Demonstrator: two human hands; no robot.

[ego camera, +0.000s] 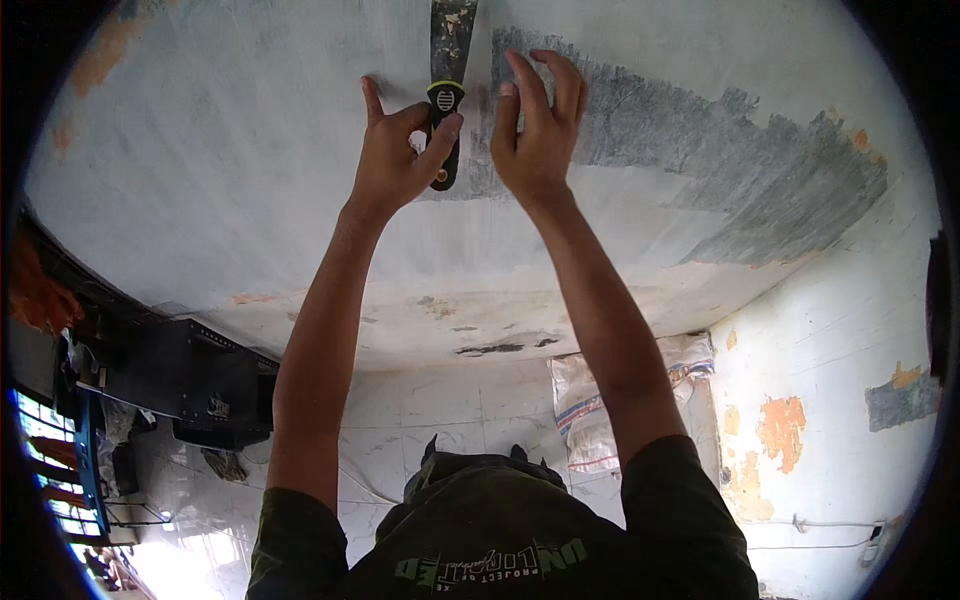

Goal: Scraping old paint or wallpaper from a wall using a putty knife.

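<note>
My left hand [397, 154] grips a putty knife [445, 97] by its black handle, thumb across the front and one finger stuck out to the side. Its blade points up along the wall, flecked with pale residue, and the tip runs past the top of the view. To the right, my right hand [541, 124] is raised with fingers apart and curled, holding nothing. It is close to the wall [247, 180]; whether the fingertips touch it I cannot tell. Behind and right of that hand spreads a dark grey patch [675, 135] with ragged edges on the whitish surface.
White woven sacks [592, 420] lie on the tiled floor [442, 397] at the wall's foot. A black cabinet [187, 367] stands at the lower left. The side wall [825, 337] has peeling orange patches, with a cable and socket [872, 544] low down.
</note>
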